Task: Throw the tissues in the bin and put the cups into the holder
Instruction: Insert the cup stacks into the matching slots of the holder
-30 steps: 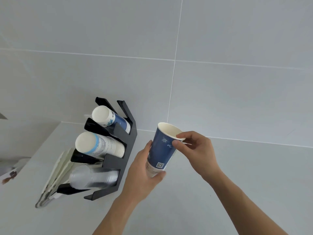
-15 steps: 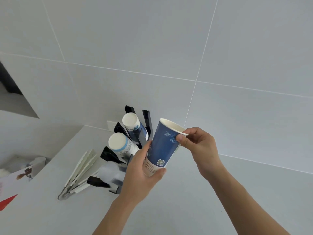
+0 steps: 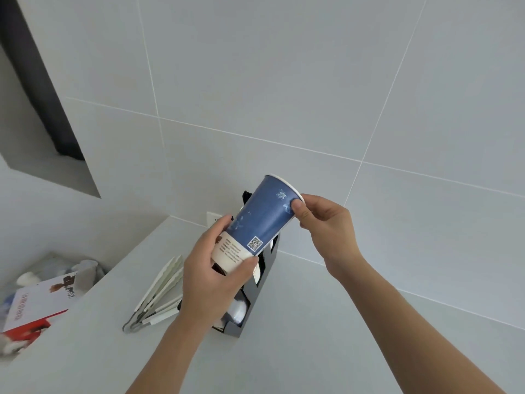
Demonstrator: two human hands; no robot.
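Observation:
A blue paper cup (image 3: 261, 217) with a white base band and a QR code is held tilted, its rim up and to the right. My left hand (image 3: 216, 277) wraps its base. My right hand (image 3: 324, 223) pinches its rim. Directly behind and below the cup stands the black cup holder (image 3: 262, 282), mostly hidden by my left hand and the cup. A clear plastic cup stack (image 3: 237, 309) shows in its lowest slot.
The holder stands on a grey counter (image 3: 326, 322) against a tiled wall. White folded items (image 3: 159, 291) lie left of the holder. Beyond the counter's left edge lies a bin (image 3: 42, 294) with a red-and-white box and crumpled tissues. A wall socket (image 3: 214, 218) sits behind the holder.
The view has swung left, so the holder now sits behind my hands. The cup has tilted further, its rim turning away from me. Both hands keep their grip.

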